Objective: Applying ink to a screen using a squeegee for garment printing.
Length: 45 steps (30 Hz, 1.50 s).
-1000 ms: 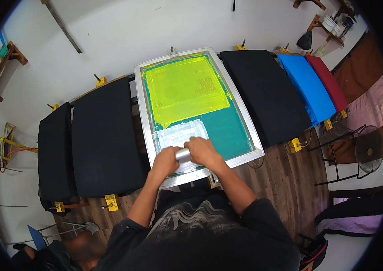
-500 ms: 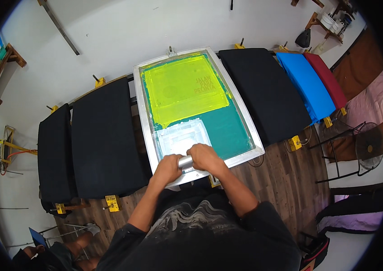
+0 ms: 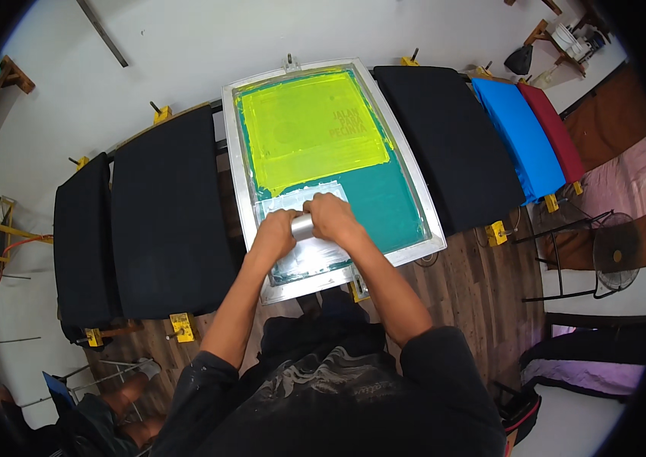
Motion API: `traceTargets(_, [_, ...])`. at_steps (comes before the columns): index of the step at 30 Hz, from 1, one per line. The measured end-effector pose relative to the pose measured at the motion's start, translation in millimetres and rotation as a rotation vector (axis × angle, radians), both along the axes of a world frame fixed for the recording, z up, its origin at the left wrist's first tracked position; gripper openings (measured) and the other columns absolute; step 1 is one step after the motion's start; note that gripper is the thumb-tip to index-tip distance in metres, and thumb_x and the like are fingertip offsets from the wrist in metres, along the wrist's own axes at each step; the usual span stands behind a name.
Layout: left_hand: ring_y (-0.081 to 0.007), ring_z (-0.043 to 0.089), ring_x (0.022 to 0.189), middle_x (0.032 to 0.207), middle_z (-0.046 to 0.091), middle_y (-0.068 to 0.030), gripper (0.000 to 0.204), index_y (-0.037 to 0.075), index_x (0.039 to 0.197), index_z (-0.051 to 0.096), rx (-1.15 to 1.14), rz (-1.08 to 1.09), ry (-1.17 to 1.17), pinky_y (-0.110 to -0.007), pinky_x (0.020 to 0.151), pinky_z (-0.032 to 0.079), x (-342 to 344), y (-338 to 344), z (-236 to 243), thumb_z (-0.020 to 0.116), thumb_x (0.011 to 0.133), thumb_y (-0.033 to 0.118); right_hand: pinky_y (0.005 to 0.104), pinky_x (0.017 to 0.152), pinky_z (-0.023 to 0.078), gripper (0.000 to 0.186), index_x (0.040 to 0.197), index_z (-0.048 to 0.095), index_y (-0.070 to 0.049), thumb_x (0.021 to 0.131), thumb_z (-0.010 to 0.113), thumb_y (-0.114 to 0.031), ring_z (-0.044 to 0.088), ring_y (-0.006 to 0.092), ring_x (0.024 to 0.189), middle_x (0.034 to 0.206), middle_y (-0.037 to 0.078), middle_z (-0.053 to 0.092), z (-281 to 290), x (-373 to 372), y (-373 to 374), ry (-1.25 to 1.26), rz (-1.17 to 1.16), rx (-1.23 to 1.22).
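Note:
A screen-printing frame [image 3: 235,152] with a silver metal rim lies over the pallet row in front of me. Its green mesh [image 3: 391,206] carries a large yellow-green taped area [image 3: 300,137] on the far part. White ink [image 3: 311,263] covers a rectangular patch at the near left. Over that patch, my left hand [image 3: 275,234] and my right hand [image 3: 332,218] are wrapped round a squeegee [image 3: 303,227] with a silver handle. Its blade is hidden under my hands.
Black-covered pallets [image 3: 170,206] stand left of the frame, another black pallet [image 3: 448,145] to its right. Farther right are a blue pallet [image 3: 521,137] and a dark red one [image 3: 551,129]. A fan [image 3: 616,251] stands at right. Another person [image 3: 121,411] sits at lower left.
Both hands have pushed the squeegee away from me, from the near rim to the middle of the white patch. More white ink shows behind it. The view has shifted slightly.

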<state>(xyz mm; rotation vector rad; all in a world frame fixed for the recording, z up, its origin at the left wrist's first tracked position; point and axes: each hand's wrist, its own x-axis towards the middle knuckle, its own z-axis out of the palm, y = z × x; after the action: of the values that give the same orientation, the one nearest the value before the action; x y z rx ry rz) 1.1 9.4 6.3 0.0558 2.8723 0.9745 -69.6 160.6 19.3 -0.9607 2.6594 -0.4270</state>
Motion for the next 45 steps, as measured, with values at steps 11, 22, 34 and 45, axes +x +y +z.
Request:
traceTargets(11, [-0.043,0.065,0.089,0.1,0.065,-0.0221,0.05,0.002,0.118,0.062,0.095,0.028,0.015,-0.048,0.079,0.054,70.6,34.9,-2.2,0.061,0.07,-0.011,0.0446,0.078,0.056,0.027,0.094,0.069,-0.002,0.068,0.069,0.002,0.059,0.0343,0.099,0.1,0.015,0.062,0.5,71.9,38.1,-0.058,-0.022,-0.075])
traceTargets(22, [-0.0384,0.068,0.086,0.092,0.07,-0.0212,0.031,0.007,0.099,0.072,0.006,-0.126,-0.27,-0.044,0.082,0.055,38.0,19.6,19.1,0.065,0.069,0.003,0.0439,0.077,0.057,0.019,0.084,0.072,-0.007,0.065,0.073,-0.007,0.069,0.0358,0.081,0.084,0.018,0.07,19.9,42.5,33.5,-0.195,0.049,0.046])
traceTargets(34, [-0.0389,0.068,0.085,0.089,0.069,-0.0243,0.027,0.001,0.092,0.072,-0.044,0.036,-0.162,-0.044,0.078,0.056,-37.0,-10.4,5.0,0.066,0.067,-0.004,0.0438,0.073,0.056,0.031,0.094,0.073,-0.012,0.065,0.068,-0.005,0.068,0.036,0.081,0.087,0.017,0.07,-1.7,-39.5,-15.5,-0.042,0.1,0.175])
traceTargets(45, [-0.0401,0.066,0.092,0.094,0.068,-0.0253,0.044,0.0,0.108,0.07,0.018,0.069,-0.088,-0.045,0.085,0.053,34.5,26.5,1.7,0.06,0.067,-0.011,0.0445,0.08,0.054,0.025,0.09,0.072,-0.004,0.066,0.067,0.003,0.065,0.0375,0.088,0.092,0.021,0.067,-0.5,37.4,22.8,-0.02,0.011,-0.032])
